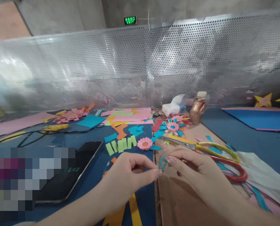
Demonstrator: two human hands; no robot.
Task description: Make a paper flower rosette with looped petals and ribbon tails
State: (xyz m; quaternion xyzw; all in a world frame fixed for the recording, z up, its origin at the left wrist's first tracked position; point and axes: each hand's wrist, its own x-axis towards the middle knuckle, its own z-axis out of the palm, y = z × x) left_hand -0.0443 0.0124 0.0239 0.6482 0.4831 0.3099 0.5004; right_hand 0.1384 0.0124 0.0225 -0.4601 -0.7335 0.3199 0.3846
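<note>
Between my two hands is a small looped strip of blue paper. My left hand pinches its lower end between thumb and index finger. My right hand is closed on its upper right side, also with thumb and fingertips. Just beyond my hands lies a pink paper flower with an orange centre. Light green paper pieces sit left of the flower. Scissors with one yellow and one red handle rest behind my right hand, partly hidden by it.
A black phone lies at the left. Further back are layered paper flowers, a tissue pack, a bottle of brown drink and pink paper sheets. A perforated metal screen closes off the table's far side.
</note>
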